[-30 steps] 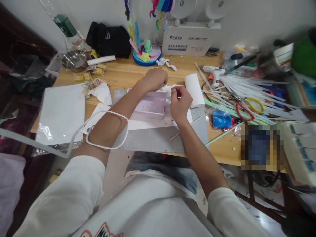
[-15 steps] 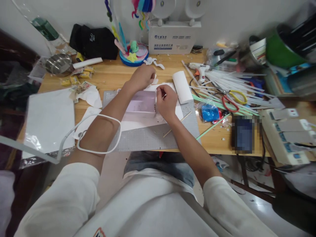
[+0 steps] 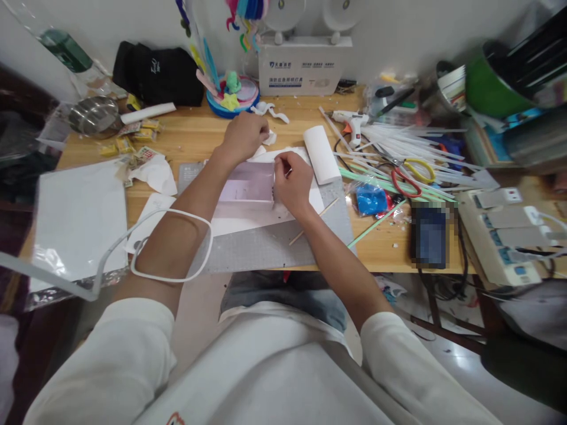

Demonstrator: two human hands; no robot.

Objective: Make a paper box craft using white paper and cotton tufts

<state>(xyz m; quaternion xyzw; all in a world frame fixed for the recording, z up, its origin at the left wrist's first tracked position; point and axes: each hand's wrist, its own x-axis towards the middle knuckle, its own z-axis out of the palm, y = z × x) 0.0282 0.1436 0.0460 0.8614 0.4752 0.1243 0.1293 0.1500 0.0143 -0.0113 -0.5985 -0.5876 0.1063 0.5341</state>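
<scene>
Lilac box (image 3: 248, 184) on white sheet (image 3: 248, 223), its left end hidden by forearm (image 3: 201, 192). Right hand (image 3: 293, 184), box's three o'clock: fingers bent narrow, grip unclear. Left hand (image 3: 243, 138), twelve o'clock: curled, contents cannot be told.

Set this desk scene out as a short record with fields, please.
Left hand: just beyond the lilac box, beside a white scrap
Right hand: fingers curled at the box's right end
Under the box: white sheet on gray mat
Desk's right side: glue gun, scissors, green strip
Desk's far left: steel bowl
Unclear: whether either hand grips anything
</scene>
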